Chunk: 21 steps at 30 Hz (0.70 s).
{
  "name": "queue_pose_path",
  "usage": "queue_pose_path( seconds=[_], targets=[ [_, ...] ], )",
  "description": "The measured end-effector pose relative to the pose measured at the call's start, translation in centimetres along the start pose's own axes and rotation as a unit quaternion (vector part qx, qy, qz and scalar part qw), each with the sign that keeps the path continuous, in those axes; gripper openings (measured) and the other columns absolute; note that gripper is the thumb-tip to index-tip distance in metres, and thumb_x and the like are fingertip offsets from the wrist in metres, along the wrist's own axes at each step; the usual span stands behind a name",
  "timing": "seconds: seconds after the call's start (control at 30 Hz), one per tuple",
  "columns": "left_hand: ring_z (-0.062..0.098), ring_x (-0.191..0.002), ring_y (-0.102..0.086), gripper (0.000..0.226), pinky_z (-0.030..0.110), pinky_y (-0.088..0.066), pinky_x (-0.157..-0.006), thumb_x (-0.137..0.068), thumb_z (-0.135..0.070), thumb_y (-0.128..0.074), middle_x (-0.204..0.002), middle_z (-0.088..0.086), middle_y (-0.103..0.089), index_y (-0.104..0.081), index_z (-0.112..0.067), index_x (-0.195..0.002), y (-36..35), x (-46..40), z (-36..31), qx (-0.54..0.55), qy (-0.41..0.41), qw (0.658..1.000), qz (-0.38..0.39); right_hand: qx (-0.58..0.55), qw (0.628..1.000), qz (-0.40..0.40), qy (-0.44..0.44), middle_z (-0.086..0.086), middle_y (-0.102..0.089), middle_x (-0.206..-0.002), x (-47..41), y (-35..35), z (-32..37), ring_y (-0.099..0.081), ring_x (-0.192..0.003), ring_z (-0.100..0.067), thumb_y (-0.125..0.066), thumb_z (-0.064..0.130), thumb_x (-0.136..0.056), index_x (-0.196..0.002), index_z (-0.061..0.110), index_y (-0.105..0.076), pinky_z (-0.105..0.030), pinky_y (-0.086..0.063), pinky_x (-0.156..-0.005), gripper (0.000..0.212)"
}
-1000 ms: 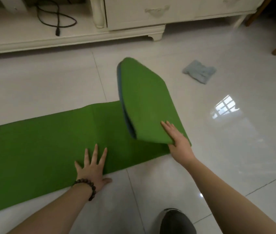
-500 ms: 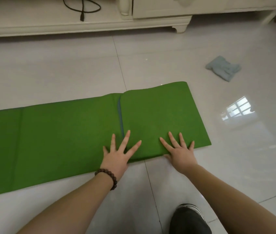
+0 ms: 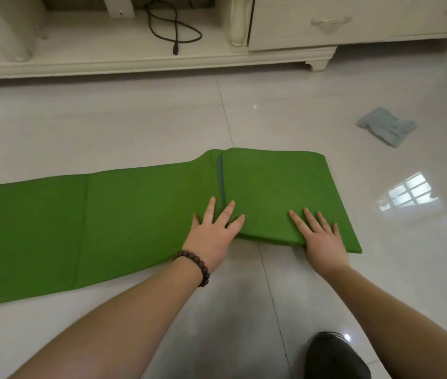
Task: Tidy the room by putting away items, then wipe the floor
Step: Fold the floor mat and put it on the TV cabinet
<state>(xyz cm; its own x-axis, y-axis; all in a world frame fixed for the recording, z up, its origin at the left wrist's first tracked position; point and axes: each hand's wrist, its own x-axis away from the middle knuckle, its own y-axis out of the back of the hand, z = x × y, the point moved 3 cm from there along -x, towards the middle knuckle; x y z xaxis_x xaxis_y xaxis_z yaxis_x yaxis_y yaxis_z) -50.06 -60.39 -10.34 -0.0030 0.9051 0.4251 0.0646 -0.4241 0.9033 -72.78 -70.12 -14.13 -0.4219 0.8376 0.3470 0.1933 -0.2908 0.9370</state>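
Where green mat (image 3: pixel 140 214) folds, left hand (image 3: pixel 211 236) and right hand (image 3: pixel 320 239) pressing, fingers (image 3: pixel 297 218) flat, released.

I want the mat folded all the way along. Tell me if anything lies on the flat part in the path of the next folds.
Nothing visible does. The green mat lies bare left of the left hand; the grey cloth is off on the floor.

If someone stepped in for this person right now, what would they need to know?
Left hand: flat, fingers spread, pressing the green mat at the fold's edge.
Right hand: flat on the folded part.
Done: the mat's right end is folded over; the rest lies flat, running left.
Left: finish folding, put the mat away, then wipe the floor, perhaps with the grey cloth lying to the right.
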Motion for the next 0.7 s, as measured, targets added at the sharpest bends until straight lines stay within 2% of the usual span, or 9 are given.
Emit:
queue_pose_path(
  seconds=[0.07, 0.13, 0.2, 0.23, 0.33, 0.43, 0.53, 0.7],
  targets=[
    [0.037, -0.145, 0.015, 0.078, 0.051, -0.034, -0.109, -0.092, 0.005, -0.036, -0.161, -0.001, 0.015, -0.004, -0.031, -0.152, 2.0, 1.6, 1.5, 0.008, 0.008, 1.0, -0.019, 0.009, 0.999, -0.032, 0.011, -0.003, -0.007, -0.161, 0.4, 2.1, 1.2, -0.008, -0.147, -0.028, -0.039, 0.006, -0.094, -0.148, 0.04, 0.01, -0.052, -0.014, -0.117, 0.081],
    [0.035, -0.146, 0.011, 0.077, 0.039, -0.048, -0.092, -0.09, 0.01, -0.032, -0.161, 0.0, 0.012, -0.008, -0.028, -0.152, 3.8, 3.2, 3.1, 0.015, 0.021, 0.999, -0.043, 0.021, 0.997, -0.07, 0.018, -0.003, -0.015, -0.159, 0.7, 4.8, 2.9, -0.015, -0.146, -0.027, -0.038, 0.005, -0.093, -0.15, 0.038, 0.001, -0.05, -0.018, -0.117, 0.077],
    [0.034, -0.147, 0.005, 0.076, 0.032, -0.052, -0.075, -0.088, 0.013, -0.03, -0.162, 0.002, 0.006, -0.013, -0.026, -0.151, 5.2, 5.0, 5.2, 0.008, 0.034, 0.996, -0.083, 0.045, 0.993, -0.102, 0.036, -0.003, -0.019, -0.158, 1.2, 7.5, 5.2, -0.022, -0.144, -0.026, -0.04, 0.007, -0.093, -0.151, 0.037, -0.006, -0.047, -0.022, -0.116, 0.073],
    [0.034, -0.147, 0.003, 0.075, 0.031, -0.052, -0.072, -0.088, 0.013, -0.03, -0.162, 0.003, 0.003, -0.015, -0.025, -0.151, 5.7, 6.0, 6.4, 0.006, 0.04, 0.994, -0.102, 0.058, 0.991, -0.114, 0.05, -0.003, -0.021, -0.158, 1.6, 8.9, 6.5, -0.025, -0.143, -0.027, -0.042, 0.009, -0.094, -0.15, 0.037, -0.008, -0.046, -0.024, -0.115, 0.072],
    [0.033, -0.148, -0.003, 0.068, 0.035, -0.053, -0.077, -0.088, 0.013, -0.032, -0.161, 0.004, -0.006, -0.026, -0.021, -0.146, 7.3, 9.0, 10.6, 0.027, 0.06, 0.985, -0.162, 0.071, 0.987, -0.124, 0.078, -0.004, -0.025, -0.157, 3.1, 12.5, 9.6, -0.032, -0.14, -0.028, -0.047, 0.022, -0.096, -0.149, 0.04, -0.007, -0.042, -0.03, -0.112, 0.069],
    [0.033, -0.147, -0.006, 0.065, 0.04, -0.053, -0.085, -0.084, 0.016, -0.033, -0.16, 0.007, -0.015, -0.037, -0.015, -0.141, 8.8, 13.0, 15.5, 0.064, 0.071, 0.971, -0.217, 0.088, 0.99, -0.081, 0.08, -0.002, -0.027, -0.156, 4.4, 16.2, 13.4, -0.034, -0.138, -0.026, -0.041, 0.028, -0.099, -0.149, 0.041, -0.001, -0.034, -0.033, -0.107, 0.065],
    [0.034, -0.147, -0.011, 0.067, 0.046, -0.053, -0.086, -0.077, 0.023, -0.035, -0.158, 0.012, -0.021, -0.045, -0.008, -0.136, 9.7, 17.4, 20.3, 0.093, 0.073, 0.957, -0.265, 0.146, 0.979, -0.078, 0.116, -0.002, -0.028, -0.155, 5.7, 20.1, 19.1, -0.042, -0.133, -0.025, -0.036, 0.031, -0.1, -0.15, 0.038, 0.0, -0.031, -0.041, -0.097, 0.062],
    [0.027, -0.148, -0.006, 0.074, 0.042, -0.045, -0.1, -0.078, 0.024, -0.033, -0.16, 0.007, -0.013, -0.038, -0.012, -0.143, 9.4, 24.3, 28.0, 0.119, 0.13, 0.944, -0.28, 0.231, 0.948, -0.122, 0.183, -0.004, -0.021, -0.158, 6.6, 24.8, 29.3, -0.049, -0.127, -0.026, -0.03, 0.037, -0.101, -0.15, 0.038, 0.005, -0.029, -0.046, -0.08, 0.059]
  ],
)
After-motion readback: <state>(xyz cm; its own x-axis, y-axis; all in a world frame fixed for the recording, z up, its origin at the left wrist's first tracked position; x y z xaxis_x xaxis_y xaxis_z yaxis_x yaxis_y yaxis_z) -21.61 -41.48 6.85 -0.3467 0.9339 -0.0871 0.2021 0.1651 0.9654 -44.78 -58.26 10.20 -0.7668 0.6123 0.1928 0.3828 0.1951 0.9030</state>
